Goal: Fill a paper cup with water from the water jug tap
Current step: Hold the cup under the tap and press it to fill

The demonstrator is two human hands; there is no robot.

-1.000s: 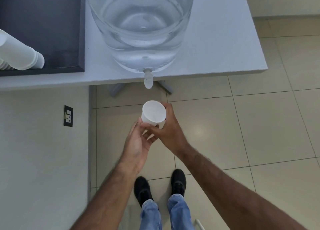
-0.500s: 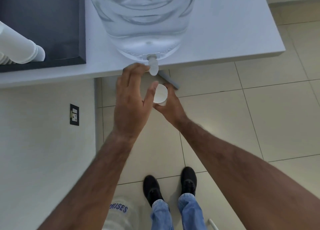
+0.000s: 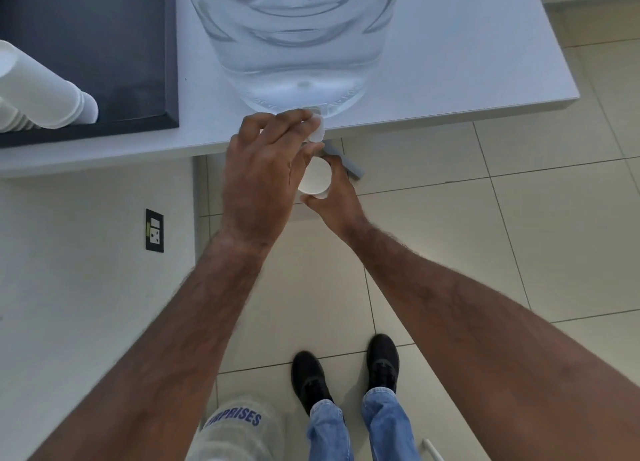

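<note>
Two hands meet at the near edge of the worktop (image 3: 450,62), under the jug (image 3: 294,37). Half a second ago the left hand (image 3: 263,180) hovered short of the tap (image 3: 317,131) with its fingers spread; now it has reached the tap, and its fingertips are curled round the white spout, gripping it. The cup (image 3: 313,180) has come up closer beneath the tap and is now partly hidden behind the left thumb. The view has also moved in, so the jug fills more of the top.

Seen from above, the left hand is arched, back uppermost, wrist bent slightly, forearm running down toward the lower left. Its thumb lies against the cup's left side. The right hand (image 3: 334,197) wraps the cup from the right and below, fingers closed round its wall, and holds it upright in the air just off the worktop's near edge, mouth up, directly under the tap. Its forearm stretches to the lower right. Whether water is flowing cannot be told; the cup's inside looks plain white.

On the worktop's left part lies a dark tray (image 3: 104,51), with a stack of white cups (image 3: 41,89) lying on its side over the tray's left end.
</note>
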